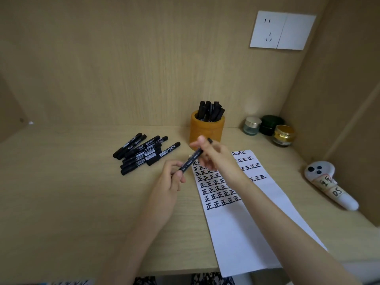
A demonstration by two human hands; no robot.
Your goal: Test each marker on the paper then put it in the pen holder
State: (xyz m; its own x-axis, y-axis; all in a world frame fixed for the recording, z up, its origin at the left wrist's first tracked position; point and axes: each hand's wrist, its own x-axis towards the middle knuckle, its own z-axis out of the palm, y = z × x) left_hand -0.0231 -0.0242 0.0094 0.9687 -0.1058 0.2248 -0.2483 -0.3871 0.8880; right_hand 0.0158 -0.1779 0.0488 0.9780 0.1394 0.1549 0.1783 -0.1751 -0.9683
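Note:
A black marker (191, 160) is held slantwise above the desk by both hands. My left hand (171, 179) pinches its lower end; my right hand (207, 153) grips its upper part, over the top of the paper. The white paper (236, 223) lies on the desk, with rows of black written characters on its upper half. An orange pen holder (206, 132) stands behind the hands with several black markers upright in it. A pile of several black markers (141, 154) lies on the desk to the left.
Three small jars (269, 128) stand at the back right near the corner. A white handheld controller (329, 184) with taped labels lies at the right. A wall socket (282, 30) sits on the back panel. The desk's front edge runs along the bottom.

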